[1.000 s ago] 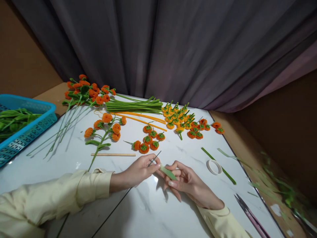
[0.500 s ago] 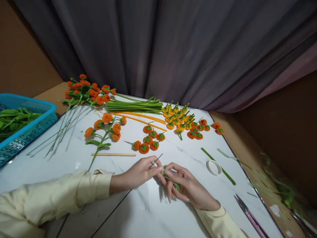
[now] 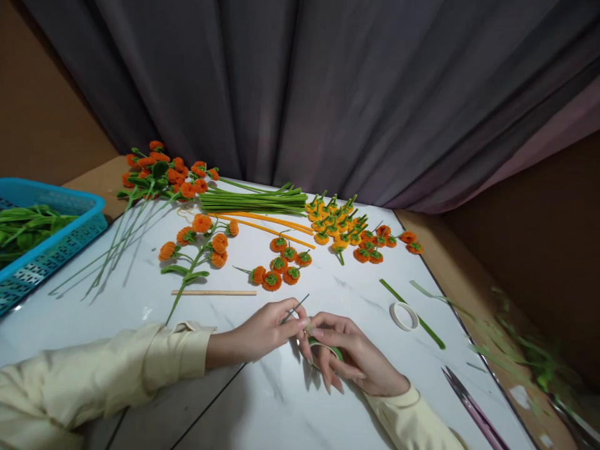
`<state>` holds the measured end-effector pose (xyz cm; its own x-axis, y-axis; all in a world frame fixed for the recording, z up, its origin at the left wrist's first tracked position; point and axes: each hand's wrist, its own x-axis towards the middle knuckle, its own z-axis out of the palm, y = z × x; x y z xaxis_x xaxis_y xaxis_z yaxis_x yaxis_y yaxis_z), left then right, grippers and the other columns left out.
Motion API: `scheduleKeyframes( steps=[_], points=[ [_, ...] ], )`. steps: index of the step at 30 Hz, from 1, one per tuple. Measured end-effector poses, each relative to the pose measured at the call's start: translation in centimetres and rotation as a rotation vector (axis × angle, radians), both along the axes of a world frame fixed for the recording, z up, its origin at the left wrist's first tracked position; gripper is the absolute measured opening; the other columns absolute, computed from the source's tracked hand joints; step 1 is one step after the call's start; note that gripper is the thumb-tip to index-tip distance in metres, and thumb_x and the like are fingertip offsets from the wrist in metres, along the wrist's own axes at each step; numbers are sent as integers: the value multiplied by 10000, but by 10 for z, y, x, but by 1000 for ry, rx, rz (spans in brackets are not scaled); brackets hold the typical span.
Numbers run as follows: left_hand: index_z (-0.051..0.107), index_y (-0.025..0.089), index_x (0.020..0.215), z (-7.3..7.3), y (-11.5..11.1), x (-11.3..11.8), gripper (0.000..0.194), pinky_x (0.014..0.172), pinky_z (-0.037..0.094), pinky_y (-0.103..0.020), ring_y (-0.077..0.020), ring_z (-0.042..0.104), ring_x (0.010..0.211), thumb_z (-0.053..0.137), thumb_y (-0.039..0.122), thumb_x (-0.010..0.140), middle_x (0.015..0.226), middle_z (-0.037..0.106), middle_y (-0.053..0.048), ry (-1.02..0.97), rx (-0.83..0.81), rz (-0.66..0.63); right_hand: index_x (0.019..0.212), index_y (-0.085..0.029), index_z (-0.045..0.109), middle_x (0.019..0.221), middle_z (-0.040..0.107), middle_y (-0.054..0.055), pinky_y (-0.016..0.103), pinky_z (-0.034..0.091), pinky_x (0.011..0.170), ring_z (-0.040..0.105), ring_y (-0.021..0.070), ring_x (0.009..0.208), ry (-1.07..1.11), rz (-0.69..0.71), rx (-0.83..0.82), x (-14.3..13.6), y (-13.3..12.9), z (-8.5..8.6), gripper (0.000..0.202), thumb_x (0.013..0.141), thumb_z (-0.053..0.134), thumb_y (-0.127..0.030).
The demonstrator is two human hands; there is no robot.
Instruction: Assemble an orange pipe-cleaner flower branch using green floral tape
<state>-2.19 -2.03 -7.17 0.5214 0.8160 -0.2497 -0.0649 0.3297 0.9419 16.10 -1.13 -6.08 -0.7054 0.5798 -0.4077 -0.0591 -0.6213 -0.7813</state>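
My left hand (image 3: 262, 331) pinches a thin dark wire stem (image 3: 300, 304), whose tip sticks up past the fingers. Close beside it, my right hand (image 3: 368, 357) is closed around a roll of green floral tape (image 3: 335, 351). Thumb and forefinger of that hand pinch a pale end of the tape against the wire, between the two hands. The lower part of the wire and much of the roll are hidden by the fingers. Beyond the left hand lies a wooden stick (image 3: 214, 292), near a stem of orange pipe-cleaner flowers (image 3: 193, 265).
Orange flower heads (image 3: 279, 265) and yellow ones (image 3: 337, 222) lie behind my hands, near a bundle of green pipe cleaners (image 3: 253, 200). To the right are a white ring (image 3: 404, 306) and scissors (image 3: 473, 406). A blue basket (image 3: 79, 231) stands at left.
The fingers of my right hand have shifted on the tape roll, with the lower ones spread further down. My left hand stays at nearly the same spot with the wire.
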Motion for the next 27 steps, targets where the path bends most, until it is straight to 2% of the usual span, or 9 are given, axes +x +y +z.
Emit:
scheduleKeyframes(
  steps=[3,6,7,9,12,14,18,21,27],
  points=[
    [458,169,826,3,-1,-1,358,384,135,-199,-52,280,375,488,523,862,596,655,-26,2,-57,41,831,-125,592,463,663,29,151,276,288,208,14,204,-11,-71,47,1,0,-1,217,840,597,-342],
    [509,140,950,1,-2,-3,365,379,97,-224,-51,153,350,396,485,911,582,652,-25,18,-44,104,831,-123,597,375,604,-4,150,268,308,173,11,209,-29,-150,98,1,0,0,206,857,583,-327],
    [528,128,1006,-1,-3,-3,382,383,126,-222,-56,177,353,373,468,925,581,651,-24,46,-7,123,833,-126,595,361,591,-13,152,261,310,178,14,211,-42,-176,113,1,0,0,213,859,585,-337],
    [554,115,1096,-4,-6,-4,401,429,251,-214,-80,337,398,350,425,945,600,657,-30,143,128,131,850,-134,589,355,580,-21,157,239,305,210,24,216,-74,-230,137,0,-1,1,241,852,601,-374],
    [554,128,1220,-6,-10,-5,410,574,388,-219,-119,528,557,329,352,961,655,677,-26,325,377,49,885,-139,580,370,587,-16,161,194,299,277,40,229,-111,-287,176,-1,-3,1,299,831,626,-430],
    [516,149,1297,-7,-13,-5,428,612,417,-213,-117,547,572,312,323,963,673,678,-5,405,482,-2,876,-139,575,371,583,-13,162,163,298,308,44,237,-120,-304,205,-2,-4,0,336,817,635,-465],
    [404,154,1402,-10,-18,-4,474,669,457,-193,-109,574,593,296,289,960,669,673,17,472,577,-24,845,-143,570,364,572,-15,160,122,290,351,55,248,-132,-312,222,-2,-5,1,373,786,656,-501],
    [334,104,1437,-12,-19,-4,509,668,476,-197,-114,585,580,282,274,959,661,678,0,495,635,-21,826,-148,568,363,572,-18,162,109,284,321,46,235,-120,-301,217,-1,-6,3,349,785,665,-481],
    [312,56,1440,-10,-20,-4,515,614,492,-209,-122,585,529,265,251,965,628,674,-27,513,704,-9,815,-145,574,358,561,-24,168,83,288,265,26,223,-120,-325,231,0,-5,5,322,801,654,-457]
  ],
)
